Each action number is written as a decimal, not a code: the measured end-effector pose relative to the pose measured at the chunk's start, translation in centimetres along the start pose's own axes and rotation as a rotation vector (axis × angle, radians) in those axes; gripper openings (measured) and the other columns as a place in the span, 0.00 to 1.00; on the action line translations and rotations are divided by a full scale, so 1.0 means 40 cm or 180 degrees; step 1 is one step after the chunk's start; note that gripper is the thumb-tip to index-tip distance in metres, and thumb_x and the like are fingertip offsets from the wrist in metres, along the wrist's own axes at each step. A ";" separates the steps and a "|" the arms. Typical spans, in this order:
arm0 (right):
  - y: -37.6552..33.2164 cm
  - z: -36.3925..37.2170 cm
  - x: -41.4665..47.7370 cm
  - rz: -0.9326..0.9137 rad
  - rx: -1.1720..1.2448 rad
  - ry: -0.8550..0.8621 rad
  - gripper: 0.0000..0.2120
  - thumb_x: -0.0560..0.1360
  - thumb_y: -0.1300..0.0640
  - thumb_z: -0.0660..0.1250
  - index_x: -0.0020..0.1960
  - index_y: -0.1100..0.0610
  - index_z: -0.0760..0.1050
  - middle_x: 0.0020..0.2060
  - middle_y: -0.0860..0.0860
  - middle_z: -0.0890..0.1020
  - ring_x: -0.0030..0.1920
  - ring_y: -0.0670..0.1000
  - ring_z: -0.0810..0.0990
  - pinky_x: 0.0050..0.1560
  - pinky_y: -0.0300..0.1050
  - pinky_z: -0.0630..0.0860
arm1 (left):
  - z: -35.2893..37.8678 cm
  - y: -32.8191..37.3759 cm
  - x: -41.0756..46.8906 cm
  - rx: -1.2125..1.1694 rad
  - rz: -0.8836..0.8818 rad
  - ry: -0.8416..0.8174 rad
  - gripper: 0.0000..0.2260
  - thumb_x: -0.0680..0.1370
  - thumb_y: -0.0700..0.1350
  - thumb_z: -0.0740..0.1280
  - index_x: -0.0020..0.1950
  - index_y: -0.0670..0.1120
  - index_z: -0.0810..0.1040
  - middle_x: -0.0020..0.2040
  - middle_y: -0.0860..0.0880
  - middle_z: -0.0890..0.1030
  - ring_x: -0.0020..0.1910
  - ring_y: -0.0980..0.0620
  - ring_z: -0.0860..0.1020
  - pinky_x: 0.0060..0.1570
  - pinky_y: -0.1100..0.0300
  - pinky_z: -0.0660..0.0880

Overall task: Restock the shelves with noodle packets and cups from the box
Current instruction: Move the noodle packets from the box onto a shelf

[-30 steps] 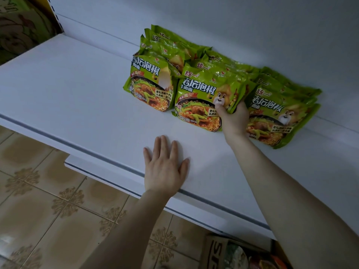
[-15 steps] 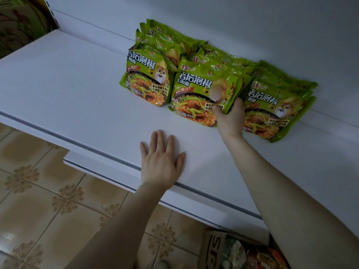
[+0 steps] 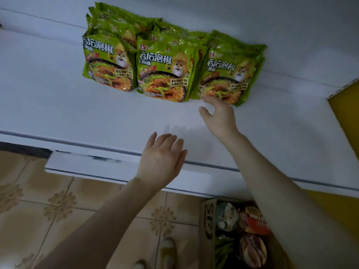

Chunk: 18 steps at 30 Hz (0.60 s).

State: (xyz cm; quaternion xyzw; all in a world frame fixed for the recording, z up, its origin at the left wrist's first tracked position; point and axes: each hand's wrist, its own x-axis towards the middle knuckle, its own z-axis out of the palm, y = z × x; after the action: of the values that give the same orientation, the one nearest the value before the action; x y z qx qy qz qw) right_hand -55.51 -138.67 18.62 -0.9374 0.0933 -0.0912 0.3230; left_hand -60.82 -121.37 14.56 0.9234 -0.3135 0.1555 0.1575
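Green noodle packets stand in three rows at the back of the white shelf (image 3: 58, 113): a left row (image 3: 108, 63), a middle row (image 3: 165, 72) and a right row (image 3: 229, 74). My right hand (image 3: 217, 117) is open, its fingertips just at the bottom edge of the right front packet, holding nothing. Open with fingers spread, my left hand (image 3: 163, 158) hovers over the shelf's front edge. The cardboard box (image 3: 207, 226) sits on the floor at the lower right, with noodle cups (image 3: 250, 220) and green packets inside, partly hidden by my right arm.
A lower white shelf (image 3: 81, 167) juts out under the top one. The floor has tan patterned tiles (image 3: 48, 210). A yellow panel (image 3: 345, 117) bounds the shelf on the right. My feet show at the bottom edge.
My right hand has moved off the middle front packet and to the right, and now sits at the right front packet's lower edge. My left hand has lifted slightly from the shelf. The view shifted right.
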 end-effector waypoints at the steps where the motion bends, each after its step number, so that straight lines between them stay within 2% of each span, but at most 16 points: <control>1: 0.006 -0.010 -0.025 0.0111 0.0058 0.0074 0.17 0.77 0.59 0.63 0.65 0.61 0.71 0.65 0.54 0.74 0.66 0.52 0.71 0.64 0.39 0.64 | -0.003 0.016 -0.011 -0.0068 0.0148 0.0069 0.15 0.76 0.47 0.59 0.47 0.40 0.82 0.45 0.43 0.83 0.47 0.43 0.82 0.51 0.46 0.76; 4: 0.030 -0.043 -0.116 0.0498 0.0047 0.0184 0.18 0.77 0.58 0.62 0.66 0.61 0.70 0.65 0.54 0.74 0.67 0.51 0.71 0.66 0.39 0.63 | -0.013 0.067 -0.049 -0.0253 0.0528 0.0062 0.14 0.76 0.46 0.59 0.46 0.40 0.82 0.42 0.44 0.83 0.44 0.44 0.82 0.48 0.50 0.77; 10: 0.118 -0.137 -0.309 0.1063 -0.0075 0.0436 0.17 0.78 0.58 0.61 0.65 0.61 0.70 0.64 0.54 0.75 0.65 0.51 0.72 0.61 0.32 0.61 | 0.002 0.186 -0.116 -0.0572 0.1056 -0.0015 0.13 0.76 0.45 0.60 0.41 0.41 0.82 0.38 0.45 0.83 0.38 0.45 0.81 0.44 0.54 0.77; 14: 0.202 -0.214 -0.455 0.1468 -0.0183 0.0688 0.16 0.78 0.61 0.61 0.64 0.64 0.71 0.62 0.58 0.76 0.63 0.54 0.73 0.58 0.33 0.63 | 0.035 0.305 -0.157 -0.0801 0.1427 -0.0208 0.13 0.76 0.45 0.60 0.38 0.41 0.81 0.35 0.45 0.82 0.35 0.45 0.81 0.40 0.55 0.78; 18: 0.310 -0.274 -0.603 0.2018 -0.0303 0.0602 0.16 0.79 0.60 0.59 0.65 0.65 0.69 0.62 0.59 0.75 0.62 0.56 0.73 0.54 0.37 0.66 | 0.085 0.424 -0.208 -0.0977 0.1856 -0.0506 0.14 0.76 0.46 0.60 0.37 0.42 0.81 0.34 0.45 0.81 0.33 0.45 0.79 0.37 0.56 0.77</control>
State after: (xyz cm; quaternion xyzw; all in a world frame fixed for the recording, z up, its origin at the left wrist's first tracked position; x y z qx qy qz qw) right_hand -82.77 -149.08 16.70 -0.8631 0.4140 -0.0683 0.2810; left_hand -77.12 -131.08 11.57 0.7697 -0.5954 0.0725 0.2187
